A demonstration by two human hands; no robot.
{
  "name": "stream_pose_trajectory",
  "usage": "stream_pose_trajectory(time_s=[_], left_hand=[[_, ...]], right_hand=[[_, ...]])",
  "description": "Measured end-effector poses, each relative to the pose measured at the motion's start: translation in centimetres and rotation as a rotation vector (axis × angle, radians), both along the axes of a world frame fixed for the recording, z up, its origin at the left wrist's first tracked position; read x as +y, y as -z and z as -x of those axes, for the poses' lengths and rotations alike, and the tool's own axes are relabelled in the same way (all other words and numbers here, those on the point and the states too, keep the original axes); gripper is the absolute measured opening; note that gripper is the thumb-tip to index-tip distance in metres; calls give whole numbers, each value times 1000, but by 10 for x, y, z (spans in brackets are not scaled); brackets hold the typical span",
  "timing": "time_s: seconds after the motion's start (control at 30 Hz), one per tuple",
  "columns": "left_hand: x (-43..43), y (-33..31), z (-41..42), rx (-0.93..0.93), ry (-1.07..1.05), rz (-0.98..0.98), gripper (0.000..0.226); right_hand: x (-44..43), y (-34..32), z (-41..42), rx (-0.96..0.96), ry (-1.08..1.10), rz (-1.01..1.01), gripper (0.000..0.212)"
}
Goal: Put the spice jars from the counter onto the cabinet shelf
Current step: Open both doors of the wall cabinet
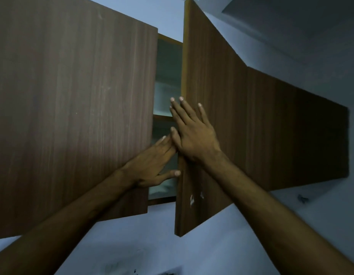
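A brown wooden wall cabinet fills the upper view, its two doors almost together with a narrow gap between them. My left hand (152, 165) lies flat on the left door (73, 106) near its inner edge, fingers spread, thumb reaching across the gap. My right hand (192, 132) rests flat on the right door (221, 126), which stands slightly ajar, its fingers reaching over that door's inner edge. Through the gap a shelf edge (162, 118) and dim pale shapes show inside. No spice jar or counter is in view. Neither hand holds anything.
A further closed cabinet section (301, 139) runs off to the right. A pale blue wall (192, 245) lies below the cabinets, with dark marks near the bottom edge. The ceiling corner (291, 26) is at the top right.
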State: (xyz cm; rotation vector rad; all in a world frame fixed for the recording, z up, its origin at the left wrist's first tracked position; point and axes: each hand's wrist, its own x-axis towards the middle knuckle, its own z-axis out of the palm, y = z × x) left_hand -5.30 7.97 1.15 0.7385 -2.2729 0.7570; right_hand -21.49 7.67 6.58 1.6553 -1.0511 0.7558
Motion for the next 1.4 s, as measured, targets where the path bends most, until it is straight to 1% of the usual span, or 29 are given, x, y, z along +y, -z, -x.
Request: stream_pose_trajectory(time_s=[0.1, 0.17, 0.27, 0.4, 0.5, 0.63, 0.7, 0.77, 0.87, 0.93, 1.0, 1.07, 1.1, 1.17, 1.2, 1.27, 1.33, 1.4], left_hand=[[-8, 5, 13, -25, 24, -25, 96], [-14, 5, 23, -26, 62, -8, 101], [-18, 8, 39, 1, 128, 59, 103], [-14, 8, 65, 48, 255, 51, 107], [-5, 6, 93, 65, 355, 49, 115], [10, 7, 144, 78, 499, 57, 117], [19, 10, 175, 90, 552, 26, 119], [25, 15, 207, 118, 615, -21, 118], [27, 21, 254, 153, 700, -57, 107], [20, 26, 291, 151, 748, -69, 98], [9, 29, 316, 154, 751, -81, 93], [-3, 31, 342, 153, 750, -84, 92], [-9, 32, 354, 152, 746, -84, 92], [-20, 33, 377, 146, 737, -76, 94], [-26, 33, 387, 137, 733, -78, 95], [-35, 34, 401, 131, 714, -78, 97], [-50, 38, 423, 106, 661, -64, 98], [-64, 40, 438, 86, 585, -38, 100]], right_hand=[[13, 2, 23, -4, 39, 33, 60], [22, 2, 36, 21, 60, 46, 60], [39, -4, 60, 98, 103, 73, 61], [59, -6, 96, 191, 191, 140, 60], [80, -12, 126, 258, 254, 182, 59], [110, -16, 169, 301, 288, 256, 57], [125, -15, 190, 298, 300, 310, 54], [140, -13, 206, 272, 334, 309, 51], [159, -11, 230, 223, 446, 280, 44], [168, -9, 250, 200, 581, 274, 38], [169, -4, 261, 181, 717, 270, 34], [167, 1, 277, 153, 818, 267, 37], [164, 5, 286, 134, 847, 240, 42], [155, 16, 302, 101, 904, 140, 57], [150, 21, 311, 71, 930, 73, 59], [136, 30, 327, -1, 943, -17, 58], [117, 41, 352, -95, 929, -76, 71], [103, 51, 375, -134, 906, -105, 80]])
